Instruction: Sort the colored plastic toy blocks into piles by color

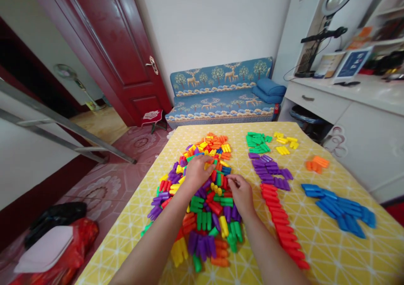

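Note:
A mixed pile of plastic building blocks (205, 220), each shaped like joined rounded pegs, lies on the table under both hands. My left hand (198, 170) reaches over the far part of the pile, fingers stretched forward and thumb apart, touching blocks near the yellow and orange ones. At the pile's right edge, my right hand (241, 193) has its thumb and fingers drawn together beside red and green blocks; whatever lies between them is hidden. To its right runs a long row of red blocks (280, 217). Purple blocks (268, 168) lie beyond that row.
Green blocks (257, 142), yellow blocks (285, 140), orange blocks (317, 164) and blue blocks (341, 207) form separate groups on the yellow tablecloth (318, 247). A blue sofa (217, 100) stands behind the table. A white cabinet (362, 138) is at the right, a metal ladder (63, 121) at the left.

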A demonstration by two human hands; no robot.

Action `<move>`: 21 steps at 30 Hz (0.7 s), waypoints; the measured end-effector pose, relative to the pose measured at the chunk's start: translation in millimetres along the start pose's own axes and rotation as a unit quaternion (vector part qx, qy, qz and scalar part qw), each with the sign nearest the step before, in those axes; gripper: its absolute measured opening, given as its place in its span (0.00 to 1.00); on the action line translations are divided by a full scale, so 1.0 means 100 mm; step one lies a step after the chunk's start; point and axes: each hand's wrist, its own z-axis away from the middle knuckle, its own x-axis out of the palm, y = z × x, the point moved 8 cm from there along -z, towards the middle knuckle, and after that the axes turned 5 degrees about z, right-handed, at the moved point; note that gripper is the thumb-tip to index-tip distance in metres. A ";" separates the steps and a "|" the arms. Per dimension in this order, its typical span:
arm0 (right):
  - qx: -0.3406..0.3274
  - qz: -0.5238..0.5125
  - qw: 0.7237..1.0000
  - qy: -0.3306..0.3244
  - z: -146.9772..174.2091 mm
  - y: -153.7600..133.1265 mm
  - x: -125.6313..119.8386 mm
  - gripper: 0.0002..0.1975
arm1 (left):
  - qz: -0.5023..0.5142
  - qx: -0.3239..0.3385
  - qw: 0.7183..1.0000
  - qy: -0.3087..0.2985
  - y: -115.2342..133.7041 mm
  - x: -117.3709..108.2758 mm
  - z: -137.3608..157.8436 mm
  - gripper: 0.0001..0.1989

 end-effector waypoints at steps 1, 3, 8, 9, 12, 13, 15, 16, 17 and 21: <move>0.002 -0.004 1.000 -0.004 0.00 0.01 0.00 0.10 | -0.011 -0.003 1.000 -0.006 -0.04 -0.01 0.09 0.16; 0.013 -0.013 1.000 -0.013 0.00 0.03 0.01 0.10 | -0.029 0.004 1.000 -0.007 -0.05 0.02 0.22 0.23; 0.007 -0.018 1.000 -0.019 0.02 0.02 -0.01 0.11 | -0.086 -0.049 0.994 0.036 0.01 0.13 0.29 0.25; 0.004 -0.014 1.000 -0.019 0.03 0.02 -0.02 0.11 | -0.095 -0.062 0.993 0.037 0.01 0.15 0.29 0.23; -0.008 0.000 1.000 -0.020 0.04 0.01 -0.02 0.11 | -0.094 -0.080 0.992 0.030 -0.03 0.18 0.29 0.15; -0.013 0.001 1.000 -0.021 0.04 0.01 -0.01 0.11 | -0.081 -0.075 0.993 0.028 -0.04 0.18 0.30 0.13; -0.022 0.003 1.000 -0.021 0.05 -0.02 0.00 0.12 | -0.034 -0.050 0.998 0.028 -0.05 0.17 0.32 0.09; -0.023 0.007 1.000 -0.018 0.06 -0.04 0.00 0.13 | -0.001 -0.034 0.999 0.032 -0.05 0.15 0.32 0.08; -0.024 0.011 1.000 -0.015 0.07 -0.07 0.00 0.14 | 0.035 -0.021 0.998 0.038 -0.05 0.12 0.33 0.07; -0.029 0.001 0.999 -0.020 0.13 -0.18 0.03 0.21 | 0.205 -0.033 0.976 0.062 -0.08 0.02 0.32 0.07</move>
